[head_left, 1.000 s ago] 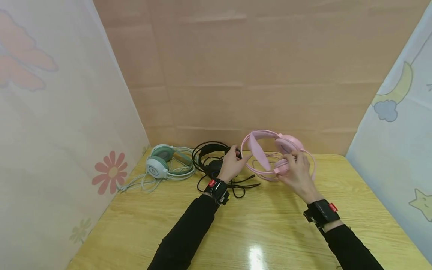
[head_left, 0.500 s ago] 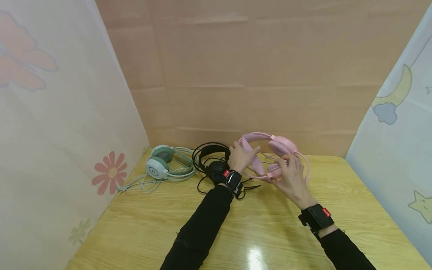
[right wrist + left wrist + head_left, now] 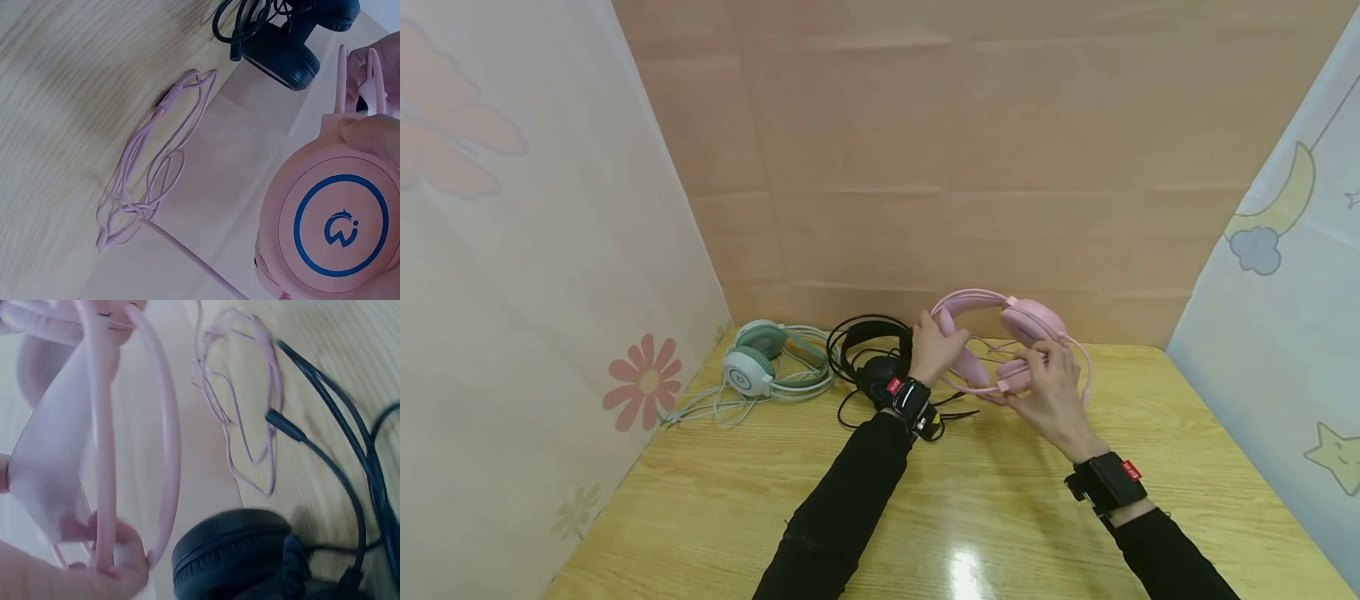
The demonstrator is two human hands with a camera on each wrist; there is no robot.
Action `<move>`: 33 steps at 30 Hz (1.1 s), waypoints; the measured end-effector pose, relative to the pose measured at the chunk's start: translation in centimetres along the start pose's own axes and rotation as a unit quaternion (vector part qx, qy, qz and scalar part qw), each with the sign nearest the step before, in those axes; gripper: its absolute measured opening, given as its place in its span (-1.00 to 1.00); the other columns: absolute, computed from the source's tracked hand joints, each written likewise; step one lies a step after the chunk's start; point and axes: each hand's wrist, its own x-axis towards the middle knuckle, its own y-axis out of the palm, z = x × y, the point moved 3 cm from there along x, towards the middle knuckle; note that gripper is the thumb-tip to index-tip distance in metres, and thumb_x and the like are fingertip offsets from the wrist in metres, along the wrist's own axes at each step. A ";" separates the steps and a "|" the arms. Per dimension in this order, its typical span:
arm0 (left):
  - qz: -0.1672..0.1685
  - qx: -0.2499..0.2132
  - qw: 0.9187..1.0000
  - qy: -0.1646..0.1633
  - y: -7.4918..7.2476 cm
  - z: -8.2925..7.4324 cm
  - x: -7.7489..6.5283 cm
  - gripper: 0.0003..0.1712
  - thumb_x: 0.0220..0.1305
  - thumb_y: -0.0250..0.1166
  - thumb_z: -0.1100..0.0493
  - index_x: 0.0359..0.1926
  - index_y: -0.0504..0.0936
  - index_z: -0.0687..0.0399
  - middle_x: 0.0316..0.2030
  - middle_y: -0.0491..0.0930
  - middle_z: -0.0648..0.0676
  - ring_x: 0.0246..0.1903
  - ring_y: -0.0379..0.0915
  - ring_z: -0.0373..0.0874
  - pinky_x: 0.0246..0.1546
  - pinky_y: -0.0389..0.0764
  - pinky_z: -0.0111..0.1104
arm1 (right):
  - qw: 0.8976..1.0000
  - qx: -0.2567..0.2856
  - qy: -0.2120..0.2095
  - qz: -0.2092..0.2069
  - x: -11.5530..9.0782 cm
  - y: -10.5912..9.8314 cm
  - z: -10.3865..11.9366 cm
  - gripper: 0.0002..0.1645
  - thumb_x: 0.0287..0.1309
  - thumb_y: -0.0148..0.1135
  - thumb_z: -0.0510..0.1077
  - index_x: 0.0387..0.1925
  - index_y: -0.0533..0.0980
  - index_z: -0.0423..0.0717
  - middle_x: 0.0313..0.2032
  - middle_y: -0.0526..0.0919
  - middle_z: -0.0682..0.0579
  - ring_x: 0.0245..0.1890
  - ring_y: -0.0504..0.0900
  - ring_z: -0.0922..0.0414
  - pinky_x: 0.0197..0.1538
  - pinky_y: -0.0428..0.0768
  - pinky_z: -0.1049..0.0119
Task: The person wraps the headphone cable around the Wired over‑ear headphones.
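Pink headphones (image 3: pixel 1032 322) are held up by both hands over the back of the table. My left hand (image 3: pixel 932 350) grips their headband, fingers curled round the thin pink bars (image 3: pixel 103 456) in the left wrist view. On the other side, my right hand (image 3: pixel 1052 400) pinches the nearer ear cup; its round outer face (image 3: pixel 340 225), with a blue ring and logo, fills the right wrist view's corner. Their pink cable (image 3: pixel 128 162) lies looped on the table below. Black headphones (image 3: pixel 880 375) rest just left of the pink pair, partly hidden behind my left hand.
White and green headphones (image 3: pixel 748 371) with a pale cable lie at the table's back left. Black cables (image 3: pixel 350 419) spread beside the black pair. A brown paper-like backdrop (image 3: pixel 880 167) rises behind the wooden table (image 3: pixel 1000 517), and patterned sheets (image 3: pixel 550 250) flank it.
My left hand has moved right, from beside the black headphones to the pink headband, and now grips it. The pink headphones have shifted slightly left with my right hand.
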 end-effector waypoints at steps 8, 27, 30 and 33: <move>0.033 -0.096 0.994 -0.042 -0.9 0.2 -0.1 -0.41 0.05 0.26 0.23 0.16 0.38 0.15 0.05 0.53 0.21 0.00 0.49 0.04 -0.19 0.56 -0.25 | 0.999 0.019 0.026 0.001 0.1 -0.6 -0.6 -0.17 -0.56 0.62 -0.36 -0.08 0.42 -0.30 -0.08 0.27 -0.35 -0.03 0.26 -0.37 0.14 0.10 -0.38; -0.003 0.004 0.997 0.072 -1.7 0.4 0.0 -0.64 0.20 0.06 0.14 0.02 0.43 0.14 0.04 0.34 0.22 -0.07 0.37 0.09 -0.09 0.46 -0.17 | 0.999 0.027 0.025 -0.004 0.2 -1.5 -0.3 -0.21 -0.50 0.59 -0.38 -0.06 0.42 -0.30 -0.06 0.27 -0.39 0.01 0.26 -0.31 0.19 0.05 -0.29; 0.024 -0.064 0.994 0.086 -1.4 0.9 0.2 -0.55 0.26 0.03 0.19 0.17 0.26 0.10 -0.06 0.50 0.20 -0.18 0.55 0.09 -0.29 0.52 -0.25 | 0.999 0.031 0.026 -0.002 0.3 -1.5 -0.2 -0.19 -0.49 0.60 -0.39 -0.05 0.42 -0.32 -0.04 0.27 -0.40 0.03 0.24 -0.33 0.22 0.04 -0.30; 0.054 -0.140 0.985 0.085 -1.2 1.3 0.4 -0.41 0.29 0.06 0.29 0.30 0.11 0.04 -0.19 0.62 0.20 -0.29 0.65 0.16 -0.47 0.52 -0.33 | 0.999 0.033 0.032 0.001 0.2 -1.6 -0.1 -0.18 -0.49 0.63 -0.37 -0.04 0.42 -0.31 -0.04 0.26 -0.40 0.03 0.24 -0.32 0.20 0.04 -0.30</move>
